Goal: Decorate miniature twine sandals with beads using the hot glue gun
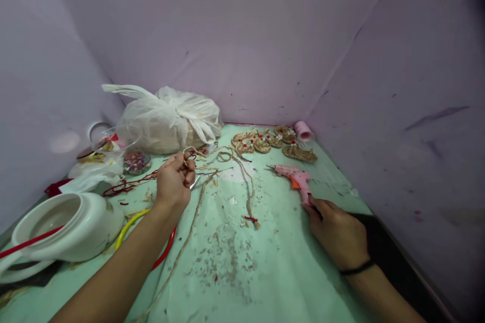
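Observation:
My left hand (176,176) is closed around a piece of jute twine, whose end curls up above the fingers. Beneath that hand lie scissors, with a bit of silver blade (195,182) showing and yellow and red handles partly hidden by my forearm. At the right, my right hand (337,232) grips the handle of a pink glue gun (297,176) with an orange trigger, its nozzle pointing left. Between the hands a braided jute cord (248,192) lies on the table, tied with red thread at its near end. A long loose strand of twine (195,217) runs toward me.
Coiled jute pieces with red and white beads (261,141) lie at the back, beside a pink thread spool (303,131). A tied white plastic bag (170,118), a tub of beads (137,162) and a white pot (71,227) stand left. Walls enclose the green tabletop (280,267).

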### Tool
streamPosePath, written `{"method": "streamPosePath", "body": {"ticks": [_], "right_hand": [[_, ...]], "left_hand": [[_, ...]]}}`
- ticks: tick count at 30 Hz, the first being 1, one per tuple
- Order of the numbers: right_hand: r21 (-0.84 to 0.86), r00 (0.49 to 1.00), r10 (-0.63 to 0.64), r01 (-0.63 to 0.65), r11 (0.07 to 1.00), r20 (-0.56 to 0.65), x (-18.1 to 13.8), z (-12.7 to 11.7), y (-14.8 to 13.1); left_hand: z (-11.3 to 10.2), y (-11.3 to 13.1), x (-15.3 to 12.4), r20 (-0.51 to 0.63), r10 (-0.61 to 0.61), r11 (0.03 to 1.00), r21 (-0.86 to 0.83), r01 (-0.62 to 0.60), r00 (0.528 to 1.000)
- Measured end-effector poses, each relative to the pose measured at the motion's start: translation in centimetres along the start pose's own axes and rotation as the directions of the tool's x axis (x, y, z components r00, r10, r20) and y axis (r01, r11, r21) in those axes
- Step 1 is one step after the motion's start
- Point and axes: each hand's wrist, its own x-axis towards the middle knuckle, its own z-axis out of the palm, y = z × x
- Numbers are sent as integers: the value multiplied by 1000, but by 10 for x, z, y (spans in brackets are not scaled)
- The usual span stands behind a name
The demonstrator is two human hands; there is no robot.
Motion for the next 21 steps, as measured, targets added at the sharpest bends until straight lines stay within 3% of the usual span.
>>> {"method": "streamPosePath", "body": {"ticks": [6,10,15,18,21], "right_hand": [[82,982,126,-138,987,142,13,-7,-4],[215,976,195,-211,954,92,21,-13,7],[205,952,298,-306,929,70,18,-9,26],[147,958,253,-271,951,135,20,-8,26],[259,996,87,-76,963,-30,27,-26,6]], "left_hand": [[0,-2,0,10,5,1000,20,-5,1000],[0,2,-2,19,38,999,38,-38,999],[0,4,-1,35,72,993,86,-75,997],[2,6,-3,81,66,987,140,-77,995],[8,11,-14,177,0,973,228,-41,984]]}}
